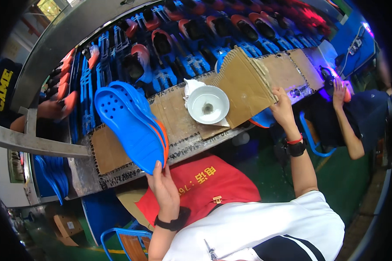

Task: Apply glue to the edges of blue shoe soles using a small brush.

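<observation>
My left hand (164,191) pinches the heel ends of blue shoe soles (128,126) with orange edges, stacked together and tilted over the bench's near edge. Small round holes dot the front part of the top one. At the right, my right hand (283,108) is closed on the edge of a bent piece of corrugated cardboard (244,87), which stands raised from the bench. Partly under that cardboard lies another blue sole (264,118) with an orange rim. Between my hands sits a white bowl (208,104) with a dark patch at its bottom.
A crumpled white cloth (192,88) lies behind the bowl. Flat cardboard (172,108) covers the bench. Beyond it, rows of blue racks (194,61) hold orange and dark shoes. A metal frame bar (39,145) crosses at left. Co-workers' hands (339,93) (50,109) are at both sides.
</observation>
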